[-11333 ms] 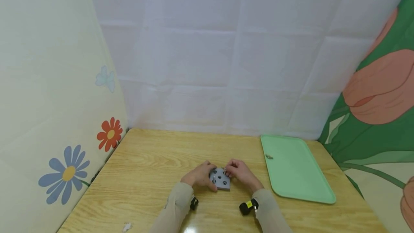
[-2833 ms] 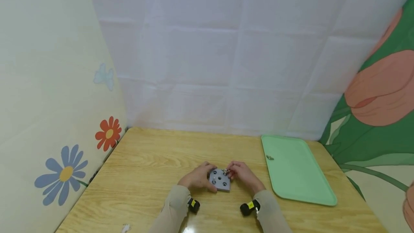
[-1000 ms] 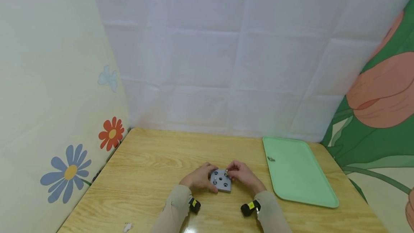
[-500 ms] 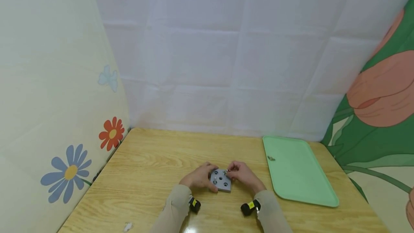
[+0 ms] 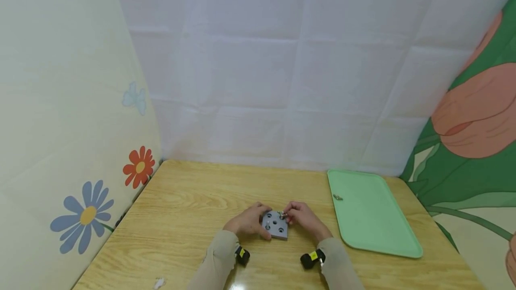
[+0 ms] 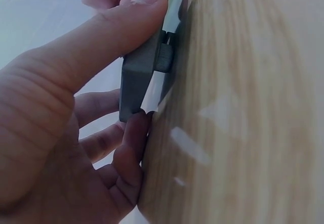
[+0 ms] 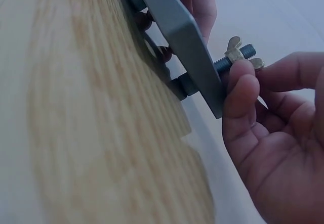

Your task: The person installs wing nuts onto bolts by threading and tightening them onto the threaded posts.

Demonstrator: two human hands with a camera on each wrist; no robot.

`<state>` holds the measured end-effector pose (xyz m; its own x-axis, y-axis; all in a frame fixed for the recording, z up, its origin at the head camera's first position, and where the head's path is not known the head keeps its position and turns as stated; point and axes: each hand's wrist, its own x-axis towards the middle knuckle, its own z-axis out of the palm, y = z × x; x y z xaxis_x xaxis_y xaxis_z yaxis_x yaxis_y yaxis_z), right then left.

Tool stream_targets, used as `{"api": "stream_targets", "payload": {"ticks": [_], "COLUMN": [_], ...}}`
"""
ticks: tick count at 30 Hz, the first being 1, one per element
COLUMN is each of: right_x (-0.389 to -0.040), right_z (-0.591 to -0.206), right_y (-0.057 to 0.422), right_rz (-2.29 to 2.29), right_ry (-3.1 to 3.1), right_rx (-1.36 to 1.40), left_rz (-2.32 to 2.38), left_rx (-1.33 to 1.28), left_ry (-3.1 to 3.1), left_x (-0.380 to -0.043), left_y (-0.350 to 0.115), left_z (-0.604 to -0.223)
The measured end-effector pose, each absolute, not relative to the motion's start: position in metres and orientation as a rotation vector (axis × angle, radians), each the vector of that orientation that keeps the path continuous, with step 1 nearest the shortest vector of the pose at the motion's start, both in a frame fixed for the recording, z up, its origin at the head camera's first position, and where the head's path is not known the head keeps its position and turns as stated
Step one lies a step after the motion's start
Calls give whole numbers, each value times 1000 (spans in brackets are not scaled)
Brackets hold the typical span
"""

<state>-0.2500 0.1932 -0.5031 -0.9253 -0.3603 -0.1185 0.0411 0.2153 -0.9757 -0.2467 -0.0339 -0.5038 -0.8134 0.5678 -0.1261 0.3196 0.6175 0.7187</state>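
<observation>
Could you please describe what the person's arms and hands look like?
The left hand and right hand are bare, without gloves. The left sleeve and right sleeve are beige and reach toward the wrists. The left camera and right camera, worn there, are small, black and marked with yellow.

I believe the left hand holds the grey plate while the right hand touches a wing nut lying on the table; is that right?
Not on the table: the right wrist view shows the wing nut on a bolt through the plate.
</observation>
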Motion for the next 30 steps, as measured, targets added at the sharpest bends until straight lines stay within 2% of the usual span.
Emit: {"api": "stream_targets", "payload": {"ticks": [18, 30], "right_x": [-254, -253], "right_z": [-511, -510], "right_y": [195, 191], "right_rz": [-1660, -1607], "right_ry": [2277, 2348], "right_rx": [-468, -385], "left_rz": [997, 993], "left_rx": [721, 723], "left_ry": [2518, 2521], "left_x": [-248, -249], "left_y": [-33, -33], "left_z": [-506, -507]}}
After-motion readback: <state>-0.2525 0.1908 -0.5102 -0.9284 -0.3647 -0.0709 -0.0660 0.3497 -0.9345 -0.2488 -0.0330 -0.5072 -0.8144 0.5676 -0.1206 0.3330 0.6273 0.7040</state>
